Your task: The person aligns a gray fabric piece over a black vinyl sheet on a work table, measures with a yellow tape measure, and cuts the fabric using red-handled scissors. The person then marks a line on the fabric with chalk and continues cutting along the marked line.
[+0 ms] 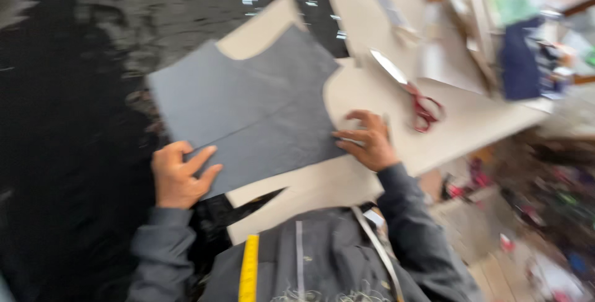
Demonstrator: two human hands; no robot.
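Hands flat on the work — the left hand [178, 175] grips the near corner of a grey pattern piece [248, 113], thumb on top, fingers curled round its edge. The right hand [367, 140] presses down with fingers spread at the piece's right edge, holding nothing. It lies over beige card [372, 94] on black fabric [74, 91]; red-handled scissors [412, 94] rest just beyond.
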